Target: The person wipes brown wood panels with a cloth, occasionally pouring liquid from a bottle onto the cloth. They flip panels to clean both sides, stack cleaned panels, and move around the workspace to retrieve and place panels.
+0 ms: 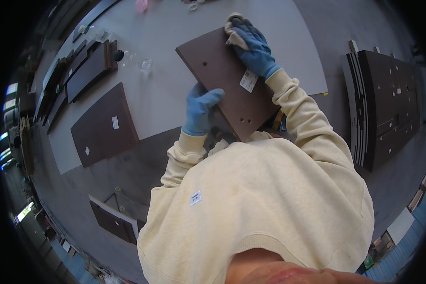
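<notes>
A dark brown board (217,78) with several small holes and a white label (248,80) lies at a slant in front of me, its near end close to my body. My left hand (201,108), in a blue glove, grips its left edge with the thumb on top; the other fingers are partly hidden. At the far right edge, my right hand (255,47), also gloved in blue, is closed around a pale cloth (235,39) and presses it against the board's corner.
Beneath is a light grey table (163,28). Another brown board (106,125) lies at its left, near stacked dark boards (92,71) and a clear plastic bottle (144,65). A tall stack of brown panels (388,104) stands to the right. Another panel (113,221) is at lower left.
</notes>
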Demonstrator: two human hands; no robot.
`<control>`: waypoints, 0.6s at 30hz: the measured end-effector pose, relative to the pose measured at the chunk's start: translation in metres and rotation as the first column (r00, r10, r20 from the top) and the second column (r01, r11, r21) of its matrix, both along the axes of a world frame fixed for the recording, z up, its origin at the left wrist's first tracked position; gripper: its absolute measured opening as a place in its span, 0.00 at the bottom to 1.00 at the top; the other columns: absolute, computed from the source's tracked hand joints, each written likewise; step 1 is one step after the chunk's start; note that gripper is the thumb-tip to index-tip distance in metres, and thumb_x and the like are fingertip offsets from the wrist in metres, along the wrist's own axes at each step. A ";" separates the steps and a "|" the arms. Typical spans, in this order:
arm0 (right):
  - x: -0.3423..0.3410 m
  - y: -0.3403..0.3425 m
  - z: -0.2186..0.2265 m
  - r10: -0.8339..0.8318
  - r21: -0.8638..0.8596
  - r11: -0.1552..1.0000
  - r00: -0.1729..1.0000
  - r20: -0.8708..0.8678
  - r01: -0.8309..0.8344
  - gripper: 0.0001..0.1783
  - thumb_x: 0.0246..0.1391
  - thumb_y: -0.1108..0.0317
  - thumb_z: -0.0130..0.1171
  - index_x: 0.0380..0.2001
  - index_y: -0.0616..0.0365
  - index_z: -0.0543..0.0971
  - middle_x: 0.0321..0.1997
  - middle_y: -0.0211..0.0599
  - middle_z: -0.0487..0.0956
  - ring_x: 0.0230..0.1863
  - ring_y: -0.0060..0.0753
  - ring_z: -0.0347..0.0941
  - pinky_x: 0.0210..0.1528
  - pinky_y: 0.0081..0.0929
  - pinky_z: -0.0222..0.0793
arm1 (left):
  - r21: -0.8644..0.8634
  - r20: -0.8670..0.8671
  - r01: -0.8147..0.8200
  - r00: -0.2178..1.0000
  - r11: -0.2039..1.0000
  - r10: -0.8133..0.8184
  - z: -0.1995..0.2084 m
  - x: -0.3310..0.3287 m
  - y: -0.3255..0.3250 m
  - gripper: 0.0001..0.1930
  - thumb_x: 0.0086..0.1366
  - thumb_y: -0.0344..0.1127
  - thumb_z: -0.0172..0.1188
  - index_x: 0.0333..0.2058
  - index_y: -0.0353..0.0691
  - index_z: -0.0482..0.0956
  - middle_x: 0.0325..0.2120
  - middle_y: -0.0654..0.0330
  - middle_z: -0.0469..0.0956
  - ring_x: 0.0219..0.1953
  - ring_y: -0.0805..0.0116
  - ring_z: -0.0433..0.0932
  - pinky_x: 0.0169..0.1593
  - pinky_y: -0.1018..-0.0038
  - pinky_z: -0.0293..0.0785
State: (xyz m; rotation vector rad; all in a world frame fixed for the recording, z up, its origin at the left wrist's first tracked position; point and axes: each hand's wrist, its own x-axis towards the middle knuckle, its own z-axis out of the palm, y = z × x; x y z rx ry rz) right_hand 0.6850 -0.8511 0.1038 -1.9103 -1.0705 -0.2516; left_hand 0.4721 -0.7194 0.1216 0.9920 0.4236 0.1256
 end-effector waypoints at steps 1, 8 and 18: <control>-0.017 -0.002 -0.004 0.006 -0.136 0.991 0.980 0.198 0.021 0.24 0.63 0.61 0.57 0.62 0.45 0.76 0.69 0.45 0.73 0.72 0.53 0.66 0.75 0.52 0.52 | -0.005 0.079 0.000 0.997 1.000 0.000 -0.007 -0.001 0.004 0.19 0.63 0.30 0.62 0.53 0.32 0.77 0.43 0.55 0.83 0.43 0.66 0.82 0.46 0.69 0.81; -0.157 -0.012 -0.002 0.253 -0.120 0.962 0.966 0.057 -0.245 0.32 0.57 0.66 0.63 0.66 0.49 0.73 0.74 0.41 0.68 0.78 0.48 0.58 0.79 0.54 0.47 | -0.255 0.101 -0.237 0.958 0.937 0.270 -0.062 0.005 0.066 0.09 0.66 0.27 0.54 0.36 0.34 0.84 0.38 0.54 0.86 0.40 0.60 0.85 0.51 0.65 0.81; -0.036 -0.078 -0.062 -0.188 0.035 0.853 0.369 -0.910 0.520 0.18 0.69 0.57 0.59 0.54 0.57 0.82 0.43 0.35 0.83 0.40 0.26 0.77 0.43 0.30 0.77 | -0.288 0.156 -0.171 0.962 0.942 0.222 -0.021 -0.059 0.093 0.24 0.66 0.27 0.58 0.61 0.38 0.73 0.52 0.55 0.79 0.51 0.58 0.81 0.54 0.63 0.79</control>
